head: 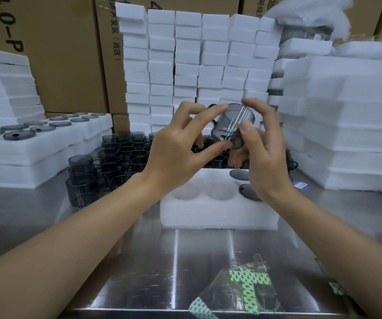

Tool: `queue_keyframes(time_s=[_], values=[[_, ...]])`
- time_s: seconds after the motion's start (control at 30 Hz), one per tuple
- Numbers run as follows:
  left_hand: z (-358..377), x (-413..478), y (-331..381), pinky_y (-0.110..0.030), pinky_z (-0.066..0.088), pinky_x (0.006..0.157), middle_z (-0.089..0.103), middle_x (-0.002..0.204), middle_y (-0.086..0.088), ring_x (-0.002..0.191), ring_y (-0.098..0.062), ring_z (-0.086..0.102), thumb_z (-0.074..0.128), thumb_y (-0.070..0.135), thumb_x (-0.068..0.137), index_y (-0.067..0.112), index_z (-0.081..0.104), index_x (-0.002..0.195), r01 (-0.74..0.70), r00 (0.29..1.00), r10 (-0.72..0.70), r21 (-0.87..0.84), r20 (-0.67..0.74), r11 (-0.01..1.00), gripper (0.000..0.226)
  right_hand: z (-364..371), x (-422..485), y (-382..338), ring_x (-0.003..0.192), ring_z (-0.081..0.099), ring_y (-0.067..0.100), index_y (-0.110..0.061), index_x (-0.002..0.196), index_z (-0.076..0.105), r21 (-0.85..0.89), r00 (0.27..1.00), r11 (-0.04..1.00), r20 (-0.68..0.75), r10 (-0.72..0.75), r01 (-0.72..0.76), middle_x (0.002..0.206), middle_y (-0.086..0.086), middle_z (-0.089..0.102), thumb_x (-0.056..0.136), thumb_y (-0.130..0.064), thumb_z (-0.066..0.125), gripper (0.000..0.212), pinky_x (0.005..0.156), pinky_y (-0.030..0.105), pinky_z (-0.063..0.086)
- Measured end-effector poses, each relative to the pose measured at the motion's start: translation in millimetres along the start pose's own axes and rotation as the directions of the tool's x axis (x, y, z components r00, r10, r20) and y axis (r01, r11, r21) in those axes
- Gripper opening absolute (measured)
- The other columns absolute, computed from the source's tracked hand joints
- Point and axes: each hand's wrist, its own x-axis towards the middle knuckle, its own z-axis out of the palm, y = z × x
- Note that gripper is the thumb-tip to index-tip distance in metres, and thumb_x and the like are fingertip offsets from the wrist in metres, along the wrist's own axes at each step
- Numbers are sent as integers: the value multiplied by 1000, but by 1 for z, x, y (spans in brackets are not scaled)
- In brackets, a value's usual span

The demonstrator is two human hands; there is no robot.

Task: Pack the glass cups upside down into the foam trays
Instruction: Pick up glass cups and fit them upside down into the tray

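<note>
A smoky glass cup (232,125) hovering over the foam tray (217,212)
The cup is lying tilted in mid-air. The tray is sitting mid-bench, showing two empty wells at its left and two inverted cups (239,174) at its right. Spare cups (125,153) are standing behind it.

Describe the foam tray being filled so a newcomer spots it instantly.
On the steel table, look straight below the left hand and right hand holding a grey glass cup. The foam tray there lies alone, unstacked; unlike the full tray atop the left stack, it shows two empty round pockets beside two dark cup bases.
</note>
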Motion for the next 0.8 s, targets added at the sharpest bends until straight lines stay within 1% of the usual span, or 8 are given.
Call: queue_keyframes(time_s=[0.1, 0.17, 0.23, 0.33, 0.43, 0.57, 0.73, 0.8], values=[[-2, 1, -1, -39, 58, 62, 61, 107, 3, 70, -13, 65, 77, 44, 97, 17, 74, 133, 112, 993, -112, -7, 28, 994, 45, 3, 5, 1, 48, 59, 24, -29, 127, 60, 31, 976, 976, -20, 215, -214, 73, 9, 66, 102, -52, 54, 34, 48, 32, 47], [-2, 1, -3, -34, 54, 65, 59, 95, 12, 71, -8, 62, 77, 50, 96, 23, 77, 116, 192, 981, -192, -18, 27, 981, 34, 4, 7, 2, 49, 60, 24, -26, 123, 61, 47, 952, 951, -6, 306, -306, 76, 9, 71, 106, -54, 49, 35, 48, 32, 46], [0, 0, -5, -32, 49, 65, 57, 82, 12, 73, -12, 58, 74, 57, 95, 28, 70, 97, 274, 961, -273, -12, 42, 962, 29, 6, 7, 2, 51, 61, 23, -22, 124, 62, 41, 934, 933, 38, 355, -357, 76, 8, 74, 106, -56, 45, 42, 49, 33, 46], [3, 0, -7, -34, 45, 65, 52, 77, 9, 73, -15, 53, 67, 66, 95, 32, 59, 84, 382, 922, -378, -32, 86, 924, 36, 7, 4, 2, 56, 63, 23, -25, 124, 65, 13, 909, 914, 113, 402, -406, 75, 7, 74, 102, -59, 47, 44, 51, 33, 45], [3, 1, -8, -31, 40, 65, 48, 76, 14, 71, -10, 50, 62, 67, 97, 34, 58, 83, 420, 905, -413, -64, 101, 905, 37, 7, 2, 3, 62, 67, 23, -27, 130, 65, -24, 905, 917, 156, 396, -398, 80, 4, 75, 110, -48, 54, 31, 52, 31, 47], [4, 0, -8, -24, 39, 65, 49, 83, 19, 71, -8, 52, 61, 62, 101, 33, 59, 87, 434, 899, -424, -102, 106, 895, 32, 6, 2, 1, 71, 75, 24, -35, 129, 64, -66, 903, 919, 175, 393, -388, 95, 0, 81, 106, -40, 65, 24, 55, 28, 51], [7, -3, -11, -21, 41, 66, 51, 89, 15, 74, -9, 54, 61, 57, 103, 25, 63, 94, 433, 901, -425, -127, 90, 892, 32, 6, 3, -1, 91, 81, 20, -20, 130, 68, -49, 862, 881, 188, 471, -470, 113, -8, 81, 101, -40, 72, 36, 68, 32, 56], [7, -3, -11, -24, 44, 67, 53, 88, 11, 75, -13, 54, 62, 56, 103, 25, 64, 94, 448, 894, -439, -139, 94, 883, 32, 5, 3, 1, 99, 80, 16, -19, 126, 72, -13, 846, 863, 187, 499, -506, 117, -12, 80, 99, -41, 74, 34, 72, 31, 59]])
